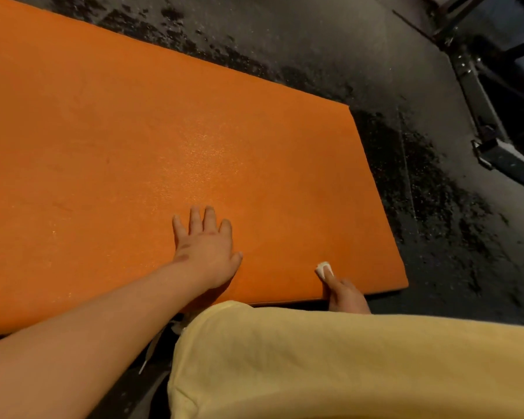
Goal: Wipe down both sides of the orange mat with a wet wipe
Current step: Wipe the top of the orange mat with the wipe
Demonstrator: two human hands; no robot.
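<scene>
The orange mat [133, 131] lies flat on the dark floor and fills the left and middle of the head view. My left hand [208, 246] rests palm down on it near its front edge, fingers straight and spread. My right hand [347, 294] is at the mat's front right corner, partly hidden behind my yellow sleeve. It pinches a small white wet wipe [324, 269], which touches the mat surface.
A dark speckled rubber floor [421, 176] surrounds the mat. Black metal frame parts [481, 110] stand at the upper right. My yellow garment [345, 364] covers the lower right. A white lace [152, 349] shows below the mat's front edge.
</scene>
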